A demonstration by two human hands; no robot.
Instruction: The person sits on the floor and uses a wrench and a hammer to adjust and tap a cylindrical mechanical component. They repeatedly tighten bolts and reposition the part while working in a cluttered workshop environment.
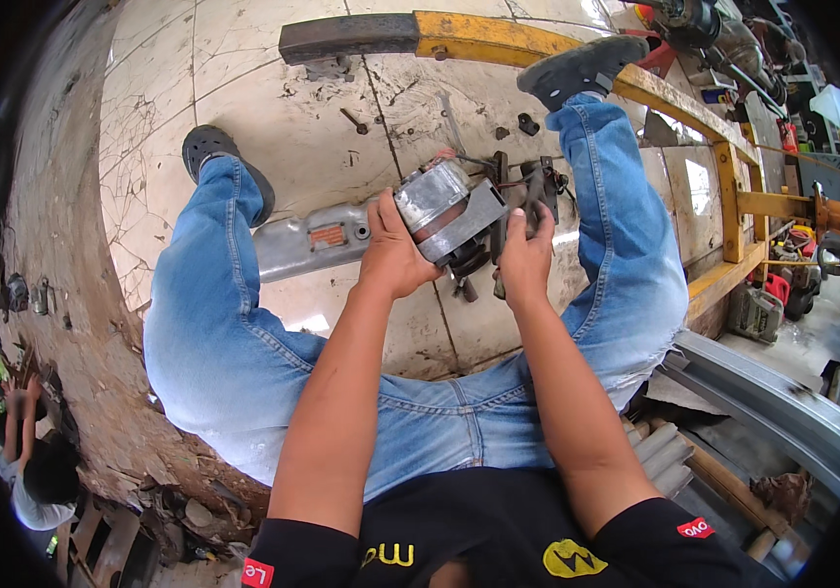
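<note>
Between my legs, an alternator [430, 196] with a silver housing and a rust-brown band rests at the end of a long silver metal cover [307, 243] on the tiled floor. A flat grey bracket [469, 218] runs across its side. My left hand [395, 250] is wrapped round the alternator's left and near side. My right hand [526, 253] is closed, just right of the alternator, round a dark object whose kind I cannot make out. Beyond those fingers stand dark metal brackets [544, 186] and some thin wire.
A wrench [451, 120], a bolt [355, 122] and small dark parts lie ahead on the floor. A yellow steel frame [498, 39] spans the far side and right. Metal channels [772, 397] lie at lower right. Another person [43, 470] is at far lower left.
</note>
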